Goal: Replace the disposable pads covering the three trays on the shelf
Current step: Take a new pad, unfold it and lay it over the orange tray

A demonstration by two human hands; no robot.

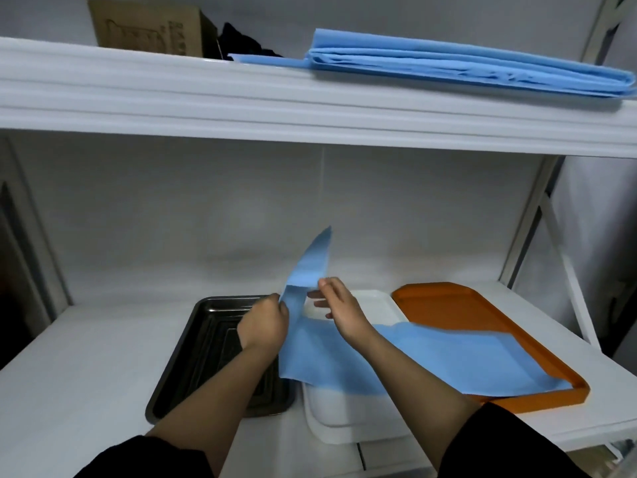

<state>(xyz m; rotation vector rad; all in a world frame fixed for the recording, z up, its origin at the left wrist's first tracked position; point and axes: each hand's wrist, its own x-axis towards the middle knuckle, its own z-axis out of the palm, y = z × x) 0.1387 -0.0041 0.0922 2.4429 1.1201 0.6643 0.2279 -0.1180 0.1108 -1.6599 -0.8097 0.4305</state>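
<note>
On the lower shelf (86, 357) three trays sit side by side near its front edge: a dark shiny metal tray (193, 353) on the left, a smooth white tray (344, 419) in the middle, and an orange plastic tray (489, 326) toward the right edge. A thin, soft blue pad (431, 360) lies across the white tray and spills onto the orange one, with one end pulled up in the air. The left hand (265, 322) has its fingers curled round the raised edge of the pad, likely so it can lift or unfold it. The right hand (339, 305) is loose and mostly open, its fingertips just touching the pad, probably to steady it. On the top shelf (172, 98) waits a stack of folded blue pads (465, 67), near its right end, handy to grab. A brown cardboard box (148, 29) and something dark (241, 41) sit further left.
</note>
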